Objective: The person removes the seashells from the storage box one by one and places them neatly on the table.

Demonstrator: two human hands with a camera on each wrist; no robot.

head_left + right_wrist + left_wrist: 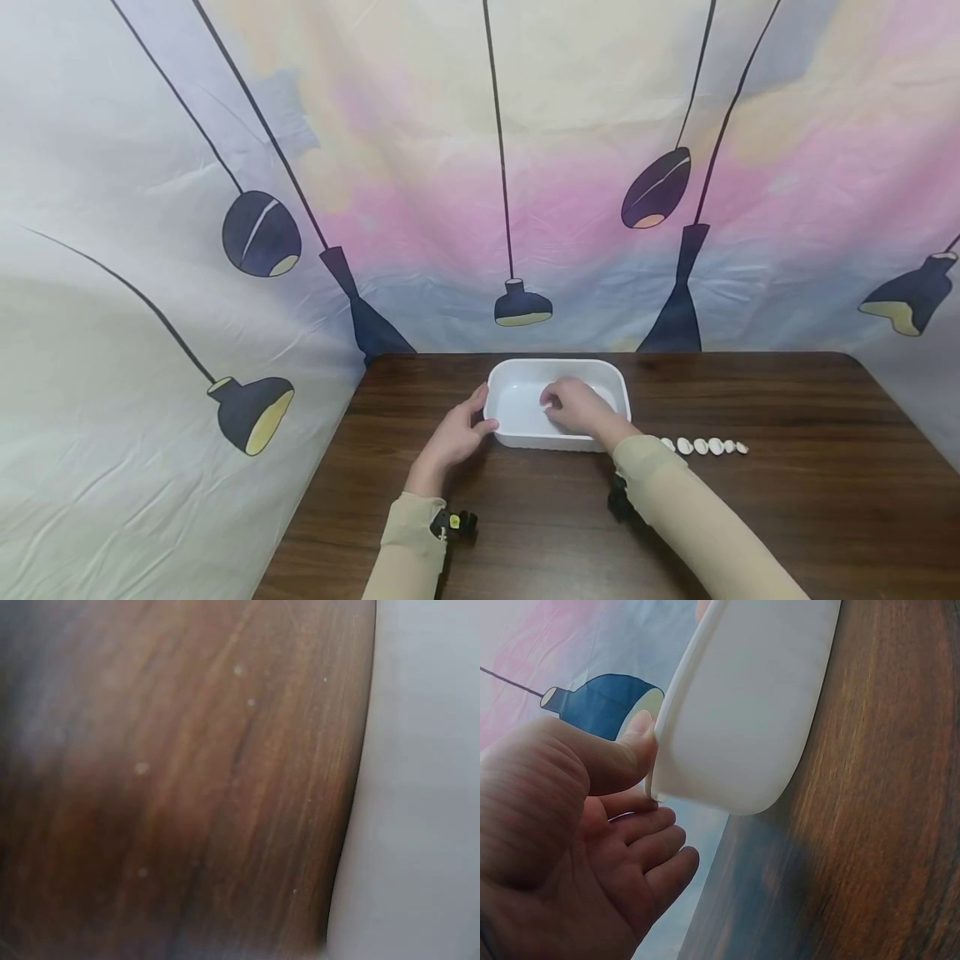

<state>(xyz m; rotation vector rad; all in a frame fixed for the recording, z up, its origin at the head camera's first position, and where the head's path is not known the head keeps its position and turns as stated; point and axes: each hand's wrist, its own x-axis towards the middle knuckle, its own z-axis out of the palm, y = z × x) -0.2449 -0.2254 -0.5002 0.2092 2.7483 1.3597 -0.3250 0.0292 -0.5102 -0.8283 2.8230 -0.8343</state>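
Note:
A white rectangular dish (517, 439) stands on the wooden table. At its left end my left hand (456, 435) pinches the rim; the left wrist view shows the thumb (636, 746) on the near side of the dish (735, 712) and the other fingers bent below the rim. My right hand (577, 406) reaches over the front wall into the dish, fingers curled with the tips together. A small white piece, seemingly a shell, shows at those fingertips, largely hidden. In the right wrist view only table and the blurred dish wall (420, 787) appear, without the hand.
Several small white shells (701, 447) lie in a row on the table (810, 500), right of the dish and partly behind the right sleeve (697, 508). Behind the table's back edge hangs a cloth (435, 208) printed with lamps.

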